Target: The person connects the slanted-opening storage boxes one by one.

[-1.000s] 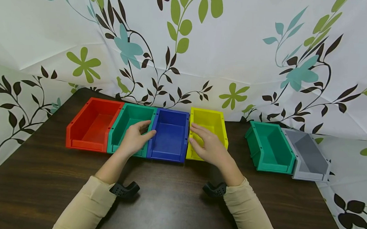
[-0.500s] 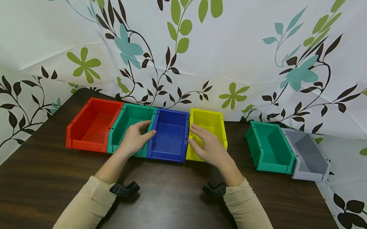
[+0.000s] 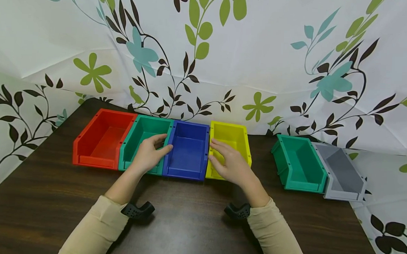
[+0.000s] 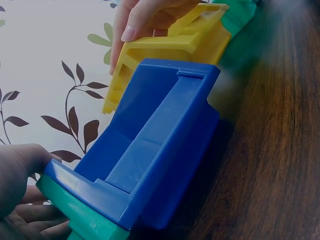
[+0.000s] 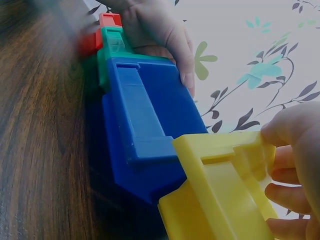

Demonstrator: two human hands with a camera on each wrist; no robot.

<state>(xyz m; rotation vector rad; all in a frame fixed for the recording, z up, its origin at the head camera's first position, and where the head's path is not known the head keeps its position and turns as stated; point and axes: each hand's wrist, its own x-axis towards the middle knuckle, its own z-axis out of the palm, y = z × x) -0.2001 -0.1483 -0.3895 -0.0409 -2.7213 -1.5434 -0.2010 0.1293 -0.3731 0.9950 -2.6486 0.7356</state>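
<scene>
Four-sided plastic storage bins stand in a row. In the head view my left hand [image 3: 150,153] reaches over the green bin [image 3: 144,127] and pinches its right wall together with the adjoining wall of the blue bin [image 3: 188,151]. The left wrist view shows that thumb on the blue rim, fingers on the green side. My right hand [image 3: 232,162] holds the left wall of the yellow bin [image 3: 235,133], thumb and fingertips at its rim; the right wrist view shows curled fingers [image 5: 287,197] inside. The yellow bin sits close beside the blue one.
A red bin [image 3: 109,138] adjoins the green one at left. Apart at right stand a second green bin [image 3: 302,161] and a grey bin [image 3: 344,175], side by side. The dark wooden table [image 3: 185,224] meets a leaf-patterned cloth [image 3: 226,75] behind.
The yellow bin has slid slightly toward me along the blue bin. My left hand and the other bins stay as they were.
</scene>
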